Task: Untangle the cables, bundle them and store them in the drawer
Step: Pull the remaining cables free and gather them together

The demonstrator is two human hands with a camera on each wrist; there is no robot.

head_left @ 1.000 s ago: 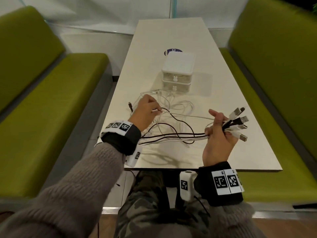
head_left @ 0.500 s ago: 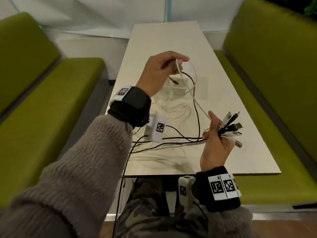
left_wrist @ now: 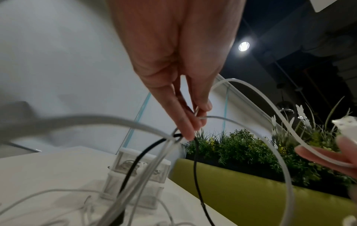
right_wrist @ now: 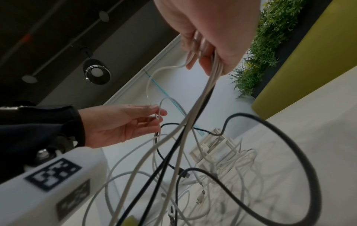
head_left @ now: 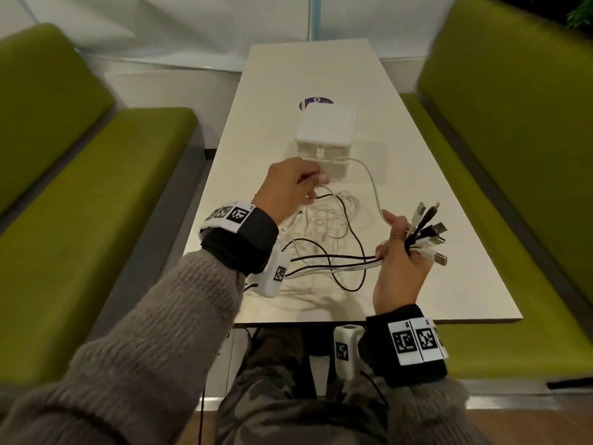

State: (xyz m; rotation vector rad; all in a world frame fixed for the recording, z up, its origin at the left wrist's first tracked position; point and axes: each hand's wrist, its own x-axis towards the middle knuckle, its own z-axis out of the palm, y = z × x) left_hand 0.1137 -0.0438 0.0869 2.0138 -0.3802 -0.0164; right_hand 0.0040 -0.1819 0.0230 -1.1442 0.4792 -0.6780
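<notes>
**Both hands in the cables, drawer unit waiting mid-table**

Far left, a green bench seat (head_left: 96,194) runs alongside the table (head_left: 433,194), with a grey strip between cushion and table edge. Moving in, the left hand (head_left: 288,191) hovers above the tabletop, fingertips pinched on a thin white cable (head_left: 373,187) that arcs up and over toward the right hand; a black cable (head_left: 348,216) leaves the same pinch and drops away in a long loop. Below and between the hands, the tangle of cables (head_left: 324,220) sprawls on the table, mostly white, and some strands hang off the near edge by the left wrist. Just beyond the left hand's knuckles stands the small white drawer unit (head_left: 325,130), two tiers, both drawers closed, right in the centre line with bare tabletop on either side and a long clear run behind it. Over to the right hand (head_left: 399,268): raised, fingers curled tight round a bunch of cable ends, plugs (head_left: 430,232) fanning out toward the table's right edge. Beyond that edge, the second green bench (head_left: 513,155).
</notes>
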